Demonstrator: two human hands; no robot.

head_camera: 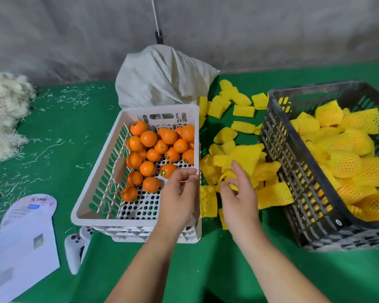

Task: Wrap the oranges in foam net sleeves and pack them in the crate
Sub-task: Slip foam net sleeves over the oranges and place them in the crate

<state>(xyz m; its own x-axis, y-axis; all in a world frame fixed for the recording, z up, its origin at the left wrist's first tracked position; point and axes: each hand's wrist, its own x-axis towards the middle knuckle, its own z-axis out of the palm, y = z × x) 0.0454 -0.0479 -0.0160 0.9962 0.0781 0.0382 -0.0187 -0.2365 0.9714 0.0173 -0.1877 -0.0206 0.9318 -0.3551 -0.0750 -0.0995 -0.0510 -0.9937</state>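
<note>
Several bare oranges (153, 149) lie in a white perforated crate (96, 193) at centre. Loose yellow foam net sleeves (243, 154) are heaped on the green table between this crate and a dark grey crate (293, 178) on the right, which holds several oranges wrapped in yellow sleeves (344, 162). My left hand (179, 197) hovers over the white crate's right rim, fingers loosely curled, holding nothing. My right hand (239, 193) is at the sleeve heap, and its fingertips touch a yellow sleeve (225, 178). I cannot tell whether it pinches the sleeve.
A white cloth sack (162, 79) stands behind the white crate. A heap of pale shredded fibre (4, 114) sits at far left. White papers (24, 248) and a white game controller (76, 248) lie at front left on the green cloth.
</note>
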